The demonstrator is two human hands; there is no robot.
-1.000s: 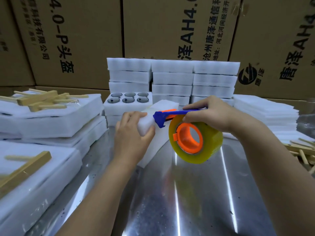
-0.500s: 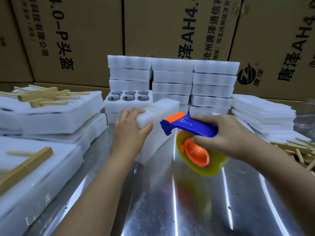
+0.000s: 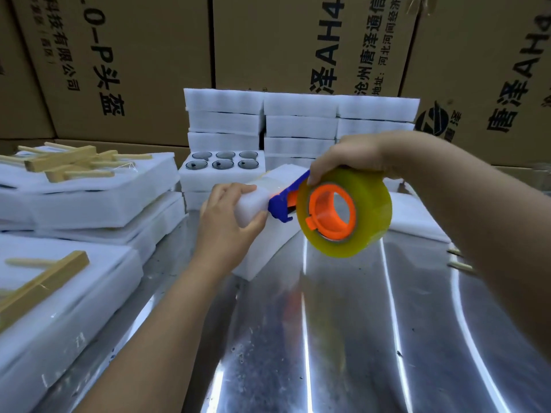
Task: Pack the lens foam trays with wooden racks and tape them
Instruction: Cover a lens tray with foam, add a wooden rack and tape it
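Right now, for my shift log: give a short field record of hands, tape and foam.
left hand: grips foam pack at its near end
right hand: holds tape dispenser from above
dispenser: blue nose against the pack, beside left hand
pack: lower edge on steel table
behind: tray with six lenses, foam stacks

A packing station in a warehouse or small factory: printed shipping cartons (image 3: pixel 134 64) wall the back, stacked white foam trays (image 3: pixel 298 123) (one showing lenses (image 3: pixel 222 164) in round wells) and wooden racks (image 3: pixel 68 163) crowd a sheet-metal desk (image 3: pixel 328 338).
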